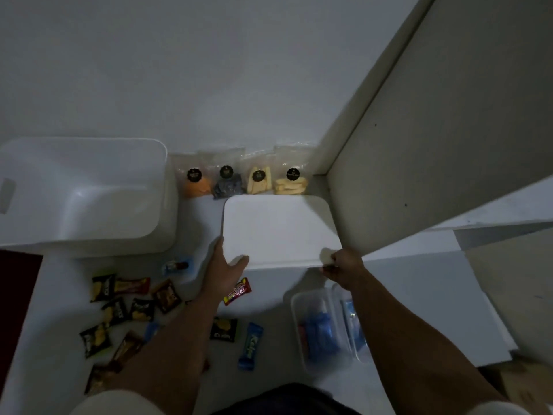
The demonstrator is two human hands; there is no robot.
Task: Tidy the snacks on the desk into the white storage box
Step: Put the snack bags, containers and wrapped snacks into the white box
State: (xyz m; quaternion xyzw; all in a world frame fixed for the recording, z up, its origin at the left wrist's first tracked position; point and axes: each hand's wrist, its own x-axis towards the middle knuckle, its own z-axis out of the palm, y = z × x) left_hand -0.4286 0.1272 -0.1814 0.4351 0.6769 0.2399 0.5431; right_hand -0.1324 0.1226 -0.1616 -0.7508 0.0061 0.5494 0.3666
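The white storage box (89, 190) stands open and empty at the left of the desk. Its flat white lid (278, 229) is held over the middle of the desk by both hands. My left hand (224, 268) grips the lid's near left corner, thumb on top. My right hand (341, 265) pinches its near right edge. Several small snack packets (131, 307) lie scattered at the near left, plus a red one (238, 292) and a blue one (250, 345) nearer the middle. Several clear bags of biscuits (242, 178) lean against the back wall.
A clear plastic container (323, 327) with blue items sits at the near right under my right forearm. A tall white panel (434, 145) rises on the right. A dark red surface (18, 289) borders the desk's left edge.
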